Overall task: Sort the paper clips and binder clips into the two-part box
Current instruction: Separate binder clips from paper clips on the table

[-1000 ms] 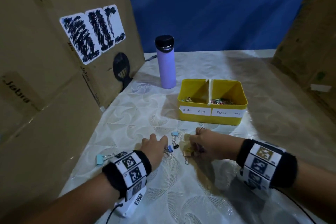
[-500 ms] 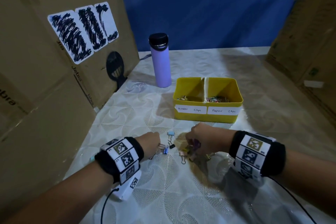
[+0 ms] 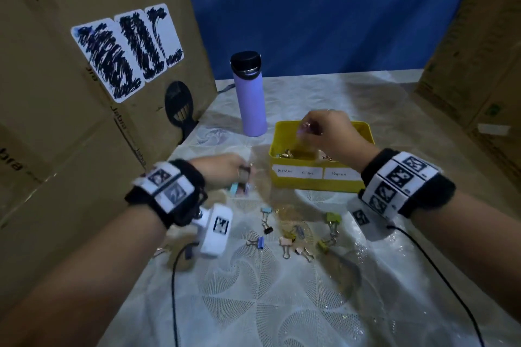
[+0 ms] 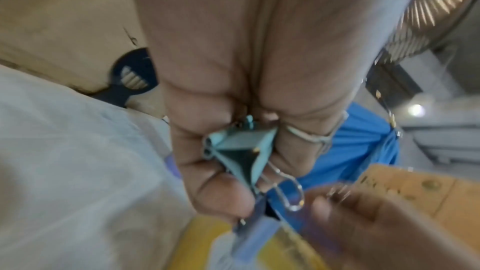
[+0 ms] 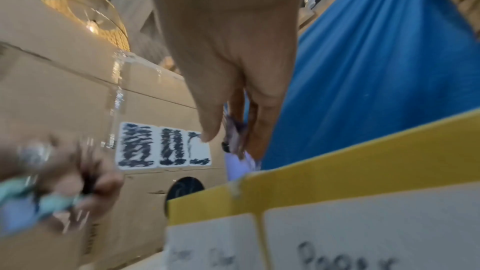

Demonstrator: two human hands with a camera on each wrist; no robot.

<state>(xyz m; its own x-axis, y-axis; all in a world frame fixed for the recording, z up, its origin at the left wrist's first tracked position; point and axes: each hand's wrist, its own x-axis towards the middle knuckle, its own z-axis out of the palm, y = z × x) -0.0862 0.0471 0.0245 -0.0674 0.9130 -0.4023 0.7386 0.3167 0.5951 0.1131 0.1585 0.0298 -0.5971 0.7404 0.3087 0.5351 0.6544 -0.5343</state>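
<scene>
The yellow two-part box (image 3: 315, 182) carries the labels "Binder Clips" on its left part and "Paper" on its right; it also shows in the right wrist view (image 5: 350, 155). My right hand (image 3: 324, 132) hovers over the box near the divider and pinches a small purple clip (image 5: 235, 134). My left hand (image 3: 222, 170) is raised just left of the box and grips a light blue binder clip (image 4: 239, 151) along with a darker blue one (image 4: 257, 225). Several loose binder clips (image 3: 286, 244) lie on the cloth in front of the box.
A purple bottle (image 3: 251, 98) stands behind the box's left corner. Cardboard walls rise on the left (image 3: 84, 121) and right (image 3: 479, 65), with a blue cloth (image 3: 324, 8) behind. Cables trail from both wrist cameras across the patterned tablecloth (image 3: 282, 304).
Both hands have lifted off the pile. The right hand rose with the purple clip to above the box. The left hand came up toward the box's left side with its blue clips.
</scene>
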